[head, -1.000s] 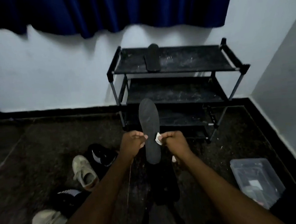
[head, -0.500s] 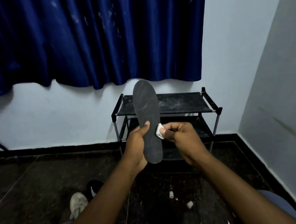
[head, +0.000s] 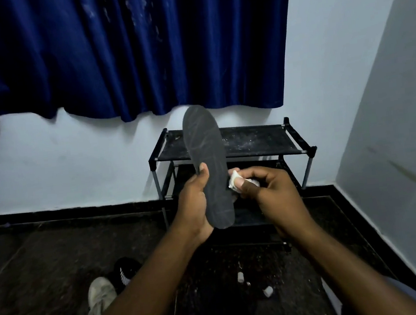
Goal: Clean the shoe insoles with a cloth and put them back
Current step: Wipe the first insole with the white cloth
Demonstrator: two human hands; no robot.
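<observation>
A dark grey insole stands upright in front of me, toe end up. My left hand grips its lower half from the left, thumb pressed on its face. My right hand pinches a small white cloth against the insole's right edge. On the floor at lower left lie a pale shoe and a black shoe with white stripes.
A black shoe rack stands against the white wall behind the insole. A blue curtain hangs above it. Small white scraps lie on the dark floor. A grey wall closes the right side.
The view has tilted upward from the floor, and the insole has risen with both hands. The cloth stays at the insole's right edge.
</observation>
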